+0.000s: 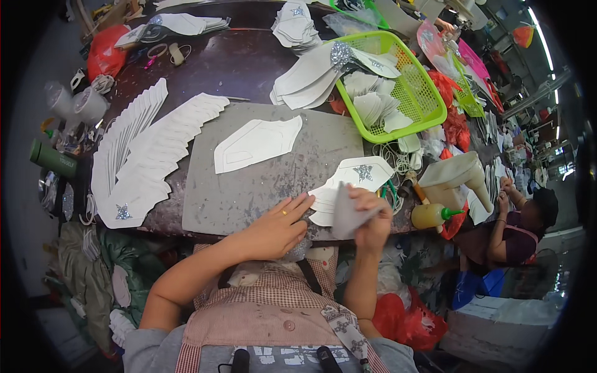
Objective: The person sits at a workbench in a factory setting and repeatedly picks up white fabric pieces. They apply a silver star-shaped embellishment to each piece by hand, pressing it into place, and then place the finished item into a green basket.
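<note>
My left hand (280, 225), wearing a ring, lies at the near edge of the grey work board (205, 199). Its fingers are stretched out, with the tips at the edge of some white shoe-upper pieces (329, 196). A piece with a silver glitter star (364, 173) lies just beyond them. My right hand (373, 217) is closed on a flat pale grey piece (348, 214), held tilted above the white ones. Something silver and glittery (300, 250) shows below my left hand, partly hidden. Farther back on the board rests a single white piece with drawn outlines (258, 144).
Fanned rows of white pieces (146, 146) spread along the left. A green basket (429, 118) holding more pieces stands at the far right, near a yellowish bottle with a green tip (429, 216) and a cream plastic container (457, 177). Another person (516, 230) works off to the right.
</note>
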`<state>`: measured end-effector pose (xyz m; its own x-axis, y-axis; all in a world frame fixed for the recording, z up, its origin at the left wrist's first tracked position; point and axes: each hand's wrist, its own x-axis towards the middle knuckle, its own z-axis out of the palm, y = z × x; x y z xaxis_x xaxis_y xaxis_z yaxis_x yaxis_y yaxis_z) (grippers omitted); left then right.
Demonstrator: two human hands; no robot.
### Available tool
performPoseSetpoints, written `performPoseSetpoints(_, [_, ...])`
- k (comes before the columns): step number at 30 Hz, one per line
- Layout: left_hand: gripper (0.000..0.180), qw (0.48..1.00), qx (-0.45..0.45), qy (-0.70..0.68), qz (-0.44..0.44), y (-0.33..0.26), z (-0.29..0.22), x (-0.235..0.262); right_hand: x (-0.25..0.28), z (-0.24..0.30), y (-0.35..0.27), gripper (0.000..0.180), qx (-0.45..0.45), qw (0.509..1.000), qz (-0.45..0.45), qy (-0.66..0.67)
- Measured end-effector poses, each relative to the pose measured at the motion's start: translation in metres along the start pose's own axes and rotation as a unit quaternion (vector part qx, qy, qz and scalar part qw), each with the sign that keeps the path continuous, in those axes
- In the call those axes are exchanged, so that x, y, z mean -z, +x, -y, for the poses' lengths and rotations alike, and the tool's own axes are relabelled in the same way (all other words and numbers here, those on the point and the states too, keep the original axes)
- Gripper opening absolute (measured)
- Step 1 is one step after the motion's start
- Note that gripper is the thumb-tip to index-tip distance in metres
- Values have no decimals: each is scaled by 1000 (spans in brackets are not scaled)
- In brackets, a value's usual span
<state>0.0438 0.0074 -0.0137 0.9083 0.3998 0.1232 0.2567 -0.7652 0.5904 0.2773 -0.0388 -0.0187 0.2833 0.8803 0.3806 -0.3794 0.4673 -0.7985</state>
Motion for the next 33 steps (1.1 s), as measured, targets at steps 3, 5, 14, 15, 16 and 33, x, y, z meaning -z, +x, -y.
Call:
performPoseSetpoints(3, [20, 1000, -6, -10, -17, 0, 1, -2, 18, 51, 10, 14, 141, 989, -54, -1])
performPoseSetpoints(5, [19, 997, -3, -61, -36, -3, -2, 3, 29, 95, 15, 16, 229, 967, -105, 47])
performPoseSetpoints(14, [17, 815, 152, -558, -31, -86, -43, 59, -78, 105, 31, 12, -76, 841, 266, -465])
performPoseSetpoints(15, [22, 827, 152, -541, -23, -87, -50, 67, -85, 90, 29, 13, -100, 836, 315, -437])
performPoseSetpoints(16, [26, 837, 155, -524, -27, -91, -59, 74, -97, 77, 27, 14, -120, 835, 361, -397])
performPoseSetpoints(33, [26, 812, 303, -499, -24, -104, -72, 69, -133, 51, 2, 7, -134, 770, 541, -309])
